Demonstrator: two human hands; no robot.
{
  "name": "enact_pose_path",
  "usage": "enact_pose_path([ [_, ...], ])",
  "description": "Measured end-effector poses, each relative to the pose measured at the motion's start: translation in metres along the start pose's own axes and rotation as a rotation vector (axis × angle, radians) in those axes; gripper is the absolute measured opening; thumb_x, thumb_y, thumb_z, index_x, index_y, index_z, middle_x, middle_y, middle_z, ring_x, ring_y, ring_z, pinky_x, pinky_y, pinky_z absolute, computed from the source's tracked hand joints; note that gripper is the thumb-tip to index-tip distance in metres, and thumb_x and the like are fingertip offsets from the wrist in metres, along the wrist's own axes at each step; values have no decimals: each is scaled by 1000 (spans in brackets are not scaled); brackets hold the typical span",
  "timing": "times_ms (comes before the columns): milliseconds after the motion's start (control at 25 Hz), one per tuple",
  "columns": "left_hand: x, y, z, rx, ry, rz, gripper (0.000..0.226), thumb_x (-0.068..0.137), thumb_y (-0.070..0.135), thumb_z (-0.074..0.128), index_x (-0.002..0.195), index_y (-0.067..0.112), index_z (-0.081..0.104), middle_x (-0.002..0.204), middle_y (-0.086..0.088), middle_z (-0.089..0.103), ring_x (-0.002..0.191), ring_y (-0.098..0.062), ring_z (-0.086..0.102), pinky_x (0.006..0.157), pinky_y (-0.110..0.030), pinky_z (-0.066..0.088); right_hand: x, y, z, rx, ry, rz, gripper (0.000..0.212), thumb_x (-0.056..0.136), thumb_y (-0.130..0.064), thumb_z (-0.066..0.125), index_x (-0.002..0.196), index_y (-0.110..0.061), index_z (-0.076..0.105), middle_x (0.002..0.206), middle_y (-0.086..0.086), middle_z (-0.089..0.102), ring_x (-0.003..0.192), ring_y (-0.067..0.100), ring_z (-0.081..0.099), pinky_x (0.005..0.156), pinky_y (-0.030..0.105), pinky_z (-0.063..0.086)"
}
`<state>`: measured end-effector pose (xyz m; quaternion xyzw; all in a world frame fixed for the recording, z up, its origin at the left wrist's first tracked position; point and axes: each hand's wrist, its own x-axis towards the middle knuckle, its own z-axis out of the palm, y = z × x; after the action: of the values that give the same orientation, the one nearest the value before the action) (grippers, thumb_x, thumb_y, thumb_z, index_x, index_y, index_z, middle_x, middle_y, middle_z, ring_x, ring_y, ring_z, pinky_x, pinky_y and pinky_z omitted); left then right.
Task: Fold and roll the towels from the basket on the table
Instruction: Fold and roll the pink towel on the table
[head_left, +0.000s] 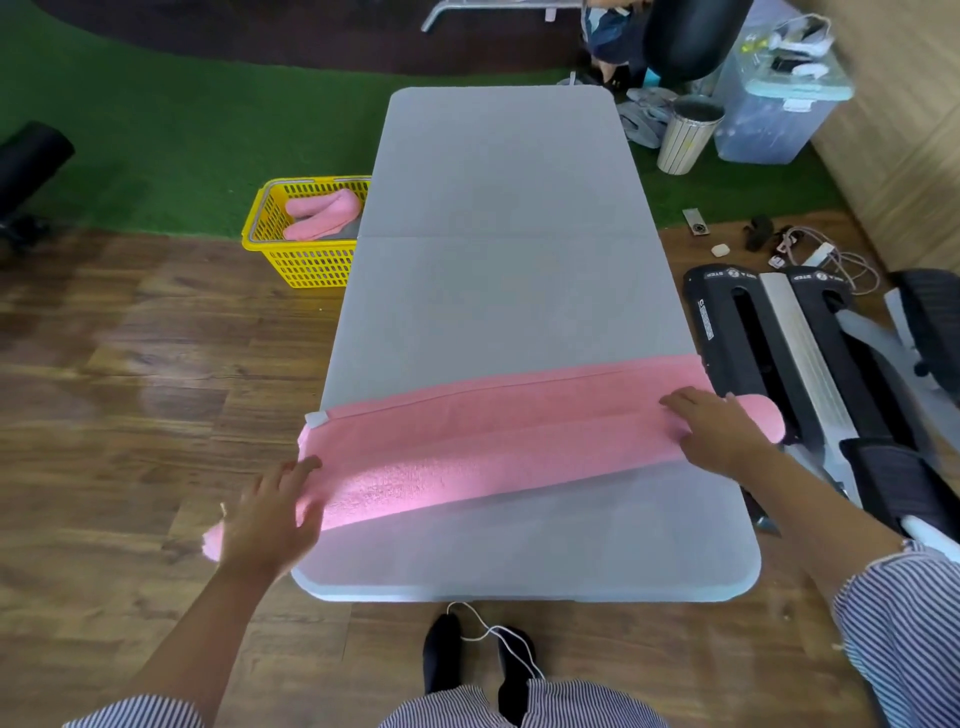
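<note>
Flattening the pink towel (498, 431) lengthwise across the desk (498, 218), lower frame. My left hand (270, 514) & right hand (719, 428) press its ends, fingers spread. Align long edges before rolling.

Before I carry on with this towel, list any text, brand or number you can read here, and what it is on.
"STEP": white print on the black stepper machine on the floor right of the table; it appears twice, upside down from this view.
White side label on that machine: too small to read.
Small white tag on the pink towel, at its left end: no legible text.
Yellow basket: no text visible.
</note>
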<state>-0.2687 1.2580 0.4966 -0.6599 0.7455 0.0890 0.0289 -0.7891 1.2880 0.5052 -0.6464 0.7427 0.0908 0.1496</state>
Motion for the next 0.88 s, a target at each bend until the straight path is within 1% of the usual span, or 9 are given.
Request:
enact_pose_path([
  [120,0,4,15,159,-208,10,81,67,62,59,140,34,40,139,0,49,117,-32,53,84,-73,40,-1,-12,9,17,-37,39,59,83,-6,48,140,-18,35,145,-1,36,135,19,29,112,55,12],
  [200,0,2,23,143,-219,-5,86,61,54,71,137,34,37,133,-2,53,112,-33,54,77,-74,42,-5,-14,17,-59,-79,26,68,81,-9,54,142,-18,28,145,-2,32,137,16,25,113,54,6],
  [320,-1,8,18,106,-124,31,66,65,50,51,127,29,48,114,-4,63,95,-36,60,62,-59,51,-2,-7,14,-114,-109,9,65,82,-12,55,141,-20,29,144,-3,36,135,16,29,115,48,9],
  [440,4,9,7,40,-121,7,68,68,51,34,131,31,49,121,1,58,105,-31,55,76,-55,50,11,-4,-1,-96,-181,-14,62,83,-17,56,140,-22,32,144,-3,38,135,17,31,115,46,13],
  [560,12,13,3,26,-34,-43,58,70,48,46,125,30,48,118,-3,56,103,-35,56,81,-72,41,23,-9,-7,-71,-1,-22,63,81,-4,52,140,-14,34,145,3,36,133,24,33,111,49,23],
  [640,17,16,5,97,29,-8,50,73,42,43,119,26,52,112,-5,61,95,-35,61,82,-75,37,28,-12,-2,-47,148,-39,60,77,6,49,135,-9,42,141,11,42,129,29,39,104,49,33],
  [720,16,21,6,129,-5,25,49,74,38,40,118,22,53,110,-7,63,92,-34,64,82,-78,36,27,-13,6,-53,140,-41,59,80,5,48,137,-8,41,142,11,42,130,29,38,107,50,32],
  [800,16,20,11,164,-57,46,58,68,42,55,121,18,51,112,-9,61,94,-35,63,79,-81,34,25,-16,10,-69,38,-11,66,82,-4,51,144,-12,29,148,5,32,137,23,28,113,47,17],
  [880,18,17,17,180,-140,50,78,54,43,75,122,16,49,112,-11,61,94,-36,63,78,-81,34,25,-18,11,-166,3,-21,73,80,-12,56,145,-15,23,149,1,29,138,19,24,114,44,13],
])
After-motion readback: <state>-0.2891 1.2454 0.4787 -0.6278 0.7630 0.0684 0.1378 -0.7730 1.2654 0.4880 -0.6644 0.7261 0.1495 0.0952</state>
